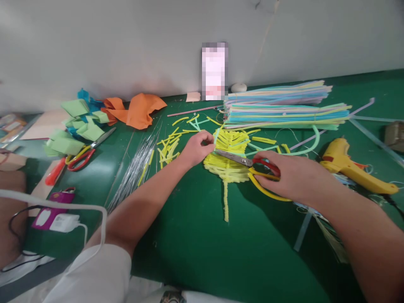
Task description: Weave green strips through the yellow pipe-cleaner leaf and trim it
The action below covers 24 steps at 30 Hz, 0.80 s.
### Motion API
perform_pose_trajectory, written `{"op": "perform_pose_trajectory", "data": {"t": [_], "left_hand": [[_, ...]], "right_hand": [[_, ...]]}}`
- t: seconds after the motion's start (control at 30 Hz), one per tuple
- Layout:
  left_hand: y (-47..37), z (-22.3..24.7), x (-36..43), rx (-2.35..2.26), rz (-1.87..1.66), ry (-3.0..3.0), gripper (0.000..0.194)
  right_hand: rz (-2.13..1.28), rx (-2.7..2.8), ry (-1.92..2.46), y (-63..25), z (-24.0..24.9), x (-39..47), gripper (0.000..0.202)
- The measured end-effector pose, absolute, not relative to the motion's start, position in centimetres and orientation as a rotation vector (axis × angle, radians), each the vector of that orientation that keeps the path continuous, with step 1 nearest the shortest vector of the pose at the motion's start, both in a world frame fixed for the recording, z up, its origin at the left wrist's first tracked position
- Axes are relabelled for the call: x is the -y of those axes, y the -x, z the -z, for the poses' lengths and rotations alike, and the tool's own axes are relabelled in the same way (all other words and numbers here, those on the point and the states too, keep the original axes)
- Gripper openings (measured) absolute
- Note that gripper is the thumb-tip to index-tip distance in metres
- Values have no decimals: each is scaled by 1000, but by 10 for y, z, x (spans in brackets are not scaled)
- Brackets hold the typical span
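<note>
On the green worktop [189, 252], a yellow, leaf-shaped piece of fuzzy stems [225, 171] is laid. Over it, steel scissors with red-and-yellow handles [232, 157] are held in the right hand [293, 172]. Beside its left edge, the left hand [199, 148] is narrowed; whether anything is pinched cannot be told.

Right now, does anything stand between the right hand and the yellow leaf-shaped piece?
Yes: the scissors in the right hand, reaching over the yellow leaf-shaped piece. Mint-green strips lie just beyond them.
</note>
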<state>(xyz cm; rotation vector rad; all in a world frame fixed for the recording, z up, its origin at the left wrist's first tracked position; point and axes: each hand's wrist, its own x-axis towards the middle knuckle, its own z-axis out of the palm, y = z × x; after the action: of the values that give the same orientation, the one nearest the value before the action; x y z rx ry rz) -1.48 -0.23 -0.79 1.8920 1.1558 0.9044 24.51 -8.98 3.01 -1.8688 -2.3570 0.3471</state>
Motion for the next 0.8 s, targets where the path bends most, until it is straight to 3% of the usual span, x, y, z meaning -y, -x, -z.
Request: {"op": "perform_pose_trajectory", "data": {"t": [0.8], "left_hand": [[13, 12, 3, -1022, -956, -1889, 14]], "right_hand": [[-264, 2529, 1724, -231, -22, 89, 43]]}}
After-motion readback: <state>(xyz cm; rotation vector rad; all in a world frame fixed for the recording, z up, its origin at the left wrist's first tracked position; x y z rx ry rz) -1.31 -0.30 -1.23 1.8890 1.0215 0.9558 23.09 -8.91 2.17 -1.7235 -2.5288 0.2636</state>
